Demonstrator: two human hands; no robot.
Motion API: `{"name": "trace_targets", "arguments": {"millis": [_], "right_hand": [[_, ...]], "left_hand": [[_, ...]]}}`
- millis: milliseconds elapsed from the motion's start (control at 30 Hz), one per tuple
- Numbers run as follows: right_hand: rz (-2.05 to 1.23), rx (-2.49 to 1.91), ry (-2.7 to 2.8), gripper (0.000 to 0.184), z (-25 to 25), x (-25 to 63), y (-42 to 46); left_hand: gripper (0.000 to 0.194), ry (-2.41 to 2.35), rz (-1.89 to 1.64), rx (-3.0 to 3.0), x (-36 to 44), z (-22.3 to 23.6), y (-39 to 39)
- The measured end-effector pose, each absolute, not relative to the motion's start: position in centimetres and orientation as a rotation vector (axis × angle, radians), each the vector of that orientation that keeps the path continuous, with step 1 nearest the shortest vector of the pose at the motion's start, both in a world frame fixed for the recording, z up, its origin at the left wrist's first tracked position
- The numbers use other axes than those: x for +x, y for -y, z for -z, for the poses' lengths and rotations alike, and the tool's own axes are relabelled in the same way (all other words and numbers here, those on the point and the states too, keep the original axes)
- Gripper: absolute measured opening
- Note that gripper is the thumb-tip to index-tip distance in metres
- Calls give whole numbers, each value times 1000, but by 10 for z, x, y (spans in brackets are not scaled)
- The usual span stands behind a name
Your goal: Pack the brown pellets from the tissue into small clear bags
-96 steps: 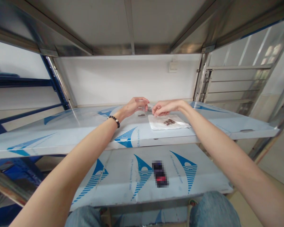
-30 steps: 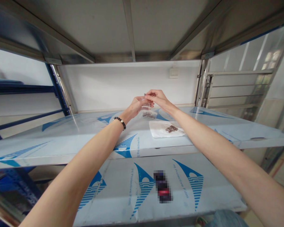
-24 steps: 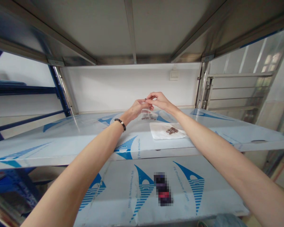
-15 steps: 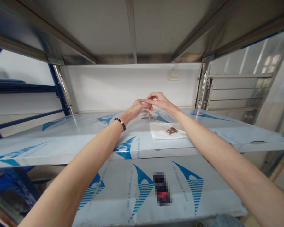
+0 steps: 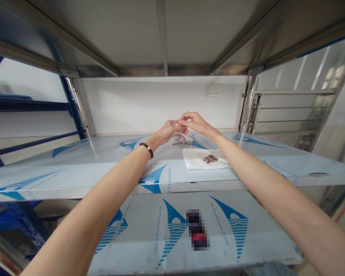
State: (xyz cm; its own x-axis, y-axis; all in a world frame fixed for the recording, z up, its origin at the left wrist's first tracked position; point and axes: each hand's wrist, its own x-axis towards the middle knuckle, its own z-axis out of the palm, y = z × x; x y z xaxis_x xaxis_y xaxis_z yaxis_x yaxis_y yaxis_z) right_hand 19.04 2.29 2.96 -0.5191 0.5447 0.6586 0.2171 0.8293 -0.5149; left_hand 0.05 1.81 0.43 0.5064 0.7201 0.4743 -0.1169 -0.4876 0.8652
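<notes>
A clear plastic bag point(image 5: 181, 140) with small dark pieces at its bottom hangs from my left hand point(image 5: 169, 130), whose fingers are closed on its upper part. A black beaded bracelet point(image 5: 146, 149) circles that wrist. My right hand point(image 5: 193, 122) meets it at the bag's top, thumb and fingers pinched together there; whether they grip the bag's edge or some tiny thing is too small to make out. Just in front of the hands, a pile of small brown metallic-looking pieces point(image 5: 210, 158) lies on a white sheet point(image 5: 192, 161), partly covered by my right forearm.
The film-covered shelf point(image 5: 97, 168) spreads under my hands, with a metal shelf point(image 5: 126, 34) overhead. Metal posts point(image 5: 79, 107) stand at the back corners. Below sits a lower film-covered surface point(image 5: 143, 237) with a pixelated dark patch point(image 5: 197, 230). A wall switch point(image 5: 214, 91) is behind.
Both hands stay together at the bag's top, with only slight finger movement. The whole view has shifted a little; the bag and the brown pieces look the same.
</notes>
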Motion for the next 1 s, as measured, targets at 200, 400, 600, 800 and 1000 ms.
{"name": "trace_targets", "arguments": {"millis": [200, 400, 600, 800, 1000], "right_hand": [[-411, -512, 2055, 36, -26, 188, -30], [-285, -484, 1984, 31, -29, 187, -33], [-306, -485, 1978, 31, -31, 185, -34], [-288, -482, 1984, 31, -31, 185, -34], [-313, -501, 1971, 32, -30, 186, -33]], "left_hand": [[29, -470, -1048, 1775, 1, -6, -14], [34, -444, -930, 1711, 2, -1, -19], [37, -430, -840, 1748, 2, -1, -14], [36, -437, -783, 1829, 0, 0, -16], [33, -451, -803, 1863, -2, 1, -19]]}}
